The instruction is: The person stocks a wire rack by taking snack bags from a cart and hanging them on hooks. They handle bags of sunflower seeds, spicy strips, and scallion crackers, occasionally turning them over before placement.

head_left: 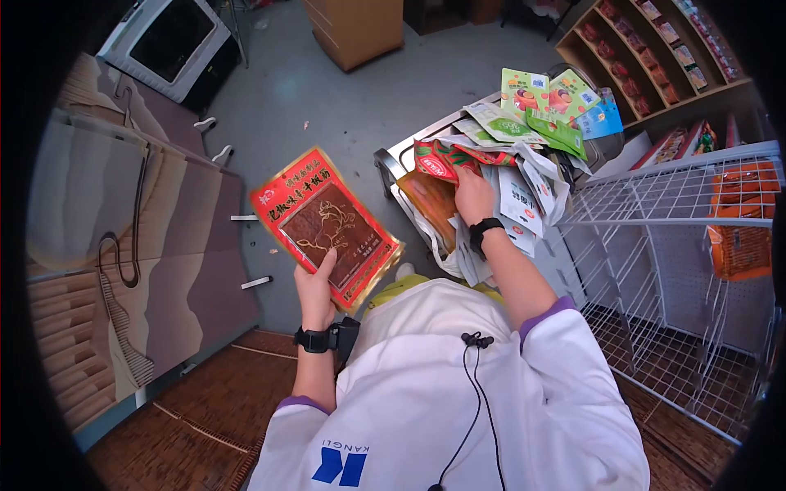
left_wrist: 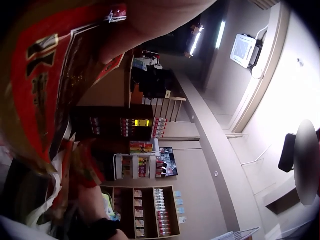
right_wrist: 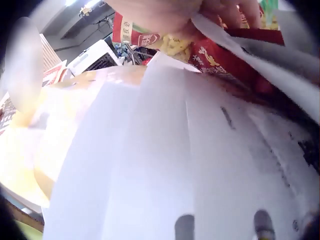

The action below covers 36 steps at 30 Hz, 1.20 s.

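A large red and gold packet (head_left: 319, 217) is pinched by my left hand (head_left: 315, 286), thumb on its front and fingers behind. The same packet (left_wrist: 42, 85) looms close in the left wrist view. My right hand (head_left: 475, 196) reaches into a bag of packets on the cart and pinches a small red and green packet (head_left: 435, 160). In the right wrist view, fingers (right_wrist: 235, 14) lie over red packets (right_wrist: 215, 56), beside white packaging (right_wrist: 145, 150) that fills much of the picture. Part of the right fingertips is hidden.
Green packets (head_left: 524, 96) and a blue packet (head_left: 600, 119) lie at the back of the cart. A white wire rack (head_left: 671, 221) stands at the right, below wooden shelves (head_left: 639, 49). Patterned panels (head_left: 180, 213) are on the left, and a cardboard box (head_left: 356, 33) stands ahead.
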Each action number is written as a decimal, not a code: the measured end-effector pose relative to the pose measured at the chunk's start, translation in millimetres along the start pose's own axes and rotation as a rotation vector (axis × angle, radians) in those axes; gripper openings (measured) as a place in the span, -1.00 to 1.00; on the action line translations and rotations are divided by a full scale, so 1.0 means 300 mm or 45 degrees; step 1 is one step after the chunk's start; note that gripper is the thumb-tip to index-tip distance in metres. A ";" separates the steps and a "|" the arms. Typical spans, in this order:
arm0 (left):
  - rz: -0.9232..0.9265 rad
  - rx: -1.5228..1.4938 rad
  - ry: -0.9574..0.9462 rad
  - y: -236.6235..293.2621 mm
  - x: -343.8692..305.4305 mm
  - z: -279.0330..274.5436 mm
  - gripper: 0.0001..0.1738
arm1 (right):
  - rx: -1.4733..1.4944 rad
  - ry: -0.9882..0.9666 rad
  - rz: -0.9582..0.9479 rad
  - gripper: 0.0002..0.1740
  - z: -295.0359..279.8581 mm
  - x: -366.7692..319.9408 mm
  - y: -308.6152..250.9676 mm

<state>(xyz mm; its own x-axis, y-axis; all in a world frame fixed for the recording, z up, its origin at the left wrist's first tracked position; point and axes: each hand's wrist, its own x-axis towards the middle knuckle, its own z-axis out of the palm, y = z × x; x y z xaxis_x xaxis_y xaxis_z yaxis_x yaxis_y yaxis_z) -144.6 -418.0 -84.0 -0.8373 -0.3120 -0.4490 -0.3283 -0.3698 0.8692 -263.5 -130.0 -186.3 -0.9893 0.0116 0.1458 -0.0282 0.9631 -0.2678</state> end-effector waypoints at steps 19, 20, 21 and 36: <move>0.740 0.698 -0.422 0.208 0.123 0.074 -0.55 | 1.658 -0.458 0.033 -0.57 -0.909 0.023 -0.123; 0.743 0.695 -0.432 0.209 0.116 0.092 -0.55 | 1.640 -0.487 0.056 -0.57 -0.921 0.027 -0.128; 0.861 0.781 -0.317 0.219 0.093 0.126 -0.58 | 1.539 -0.492 0.076 -0.58 -0.928 0.029 -0.130; 1.254 1.257 -0.560 0.147 -0.114 0.351 0.03 | 1.171 0.129 -0.015 -0.64 -0.701 -0.023 -0.357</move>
<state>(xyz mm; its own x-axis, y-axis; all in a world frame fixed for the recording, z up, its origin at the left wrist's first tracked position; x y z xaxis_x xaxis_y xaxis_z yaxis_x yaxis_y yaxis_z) -176.5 -331.6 -8.5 -0.8996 0.2750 0.3394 0.4355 0.6248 0.6481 -223.4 -176.7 41.7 -0.9721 0.0688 0.2243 -0.1837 0.3714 -0.9101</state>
